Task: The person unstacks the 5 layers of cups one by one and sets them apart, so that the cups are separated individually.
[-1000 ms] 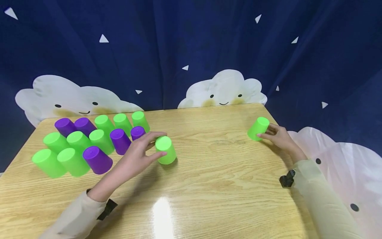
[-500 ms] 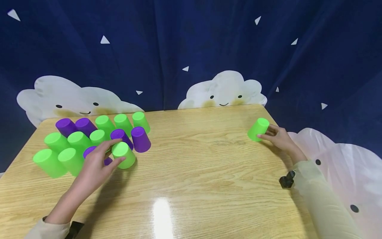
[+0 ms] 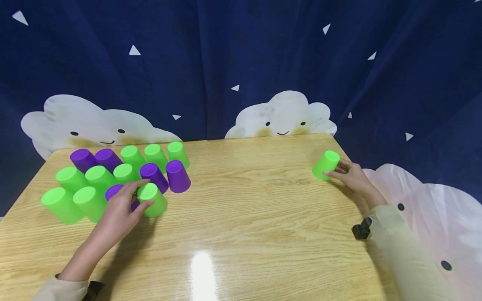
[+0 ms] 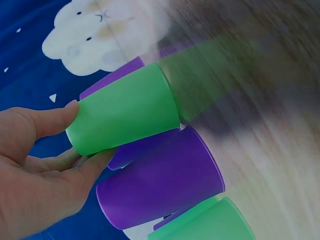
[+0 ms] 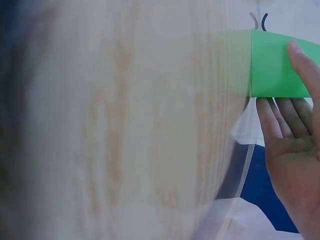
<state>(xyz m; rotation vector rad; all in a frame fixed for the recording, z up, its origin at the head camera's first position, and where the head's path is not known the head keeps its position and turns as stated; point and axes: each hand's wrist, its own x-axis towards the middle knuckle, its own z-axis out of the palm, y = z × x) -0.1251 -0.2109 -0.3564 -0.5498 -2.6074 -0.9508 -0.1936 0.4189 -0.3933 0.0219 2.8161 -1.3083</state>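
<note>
Pinched near its top by my left hand, an upside-down green cup stands at the right end of the front row of cups. In the left wrist view, that cup's wall runs between thumb and fingers, with its rim at the tabletop and a purple cup close alongside. At the right side of the table, my right hand holds another upside-down green cup. The right wrist view has the thumb on one side of this cup and the fingers on the other.
Several upside-down green cups and purple cups stand in three rows on the left of the wooden table. My left hand partly covers a purple cup. A dark blue curtain with clouds hangs behind.
My left hand has carried its green cup leftward from mid-table to the end of the front row, then slightly nearer. My right hand and its cup have stayed in place.
</note>
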